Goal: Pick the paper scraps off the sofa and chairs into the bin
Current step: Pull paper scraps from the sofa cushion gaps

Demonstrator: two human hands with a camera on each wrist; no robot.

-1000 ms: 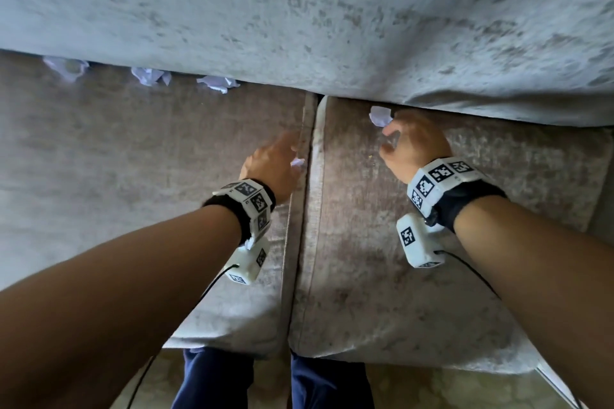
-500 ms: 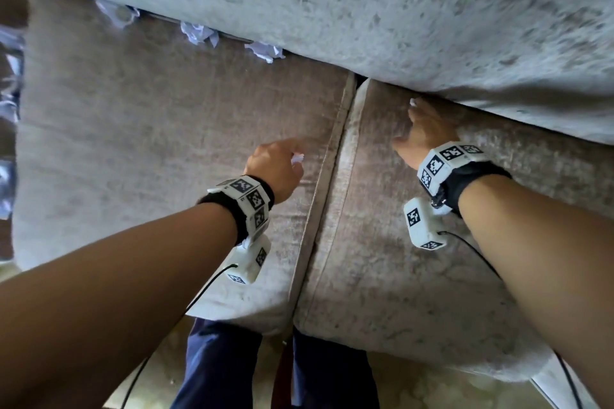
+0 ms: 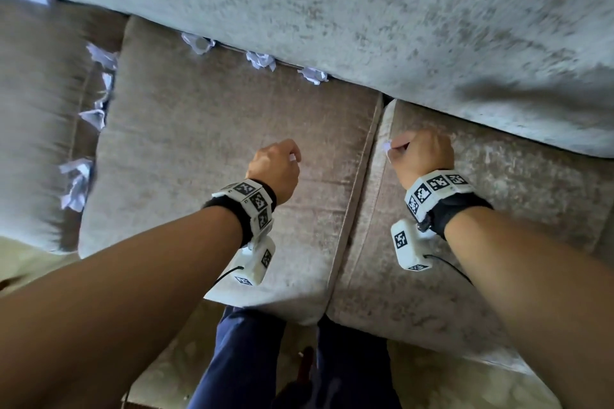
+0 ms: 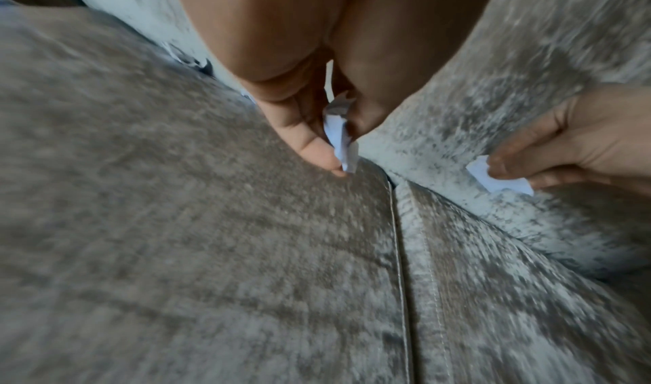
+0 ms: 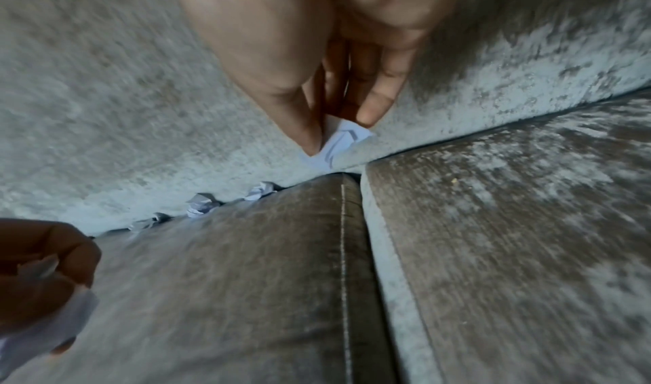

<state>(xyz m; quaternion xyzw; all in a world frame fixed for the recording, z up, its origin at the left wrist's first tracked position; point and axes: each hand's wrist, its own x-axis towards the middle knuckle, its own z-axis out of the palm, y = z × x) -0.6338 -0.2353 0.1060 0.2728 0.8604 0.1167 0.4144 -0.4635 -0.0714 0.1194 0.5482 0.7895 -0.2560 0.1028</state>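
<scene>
My left hand hovers over the left seat cushion and pinches a white paper scrap between thumb and fingers. My right hand is over the right cushion by the seam and grips another white scrap, also visible as a scrap in the left wrist view. Three crumpled scraps lie tucked along the backrest crease. Several more scraps sit in the gap by the left armrest. No bin is in view.
The grey velvet backrest rises behind the cushions. The left armrest bounds the seat. My legs in blue trousers stand against the sofa front on a pale floor.
My right hand took the scrap from under the backrest and pulled back toward the seam. The view shifted left, bringing the armrest-side scraps into sight. The left hand keeps its scrap.
</scene>
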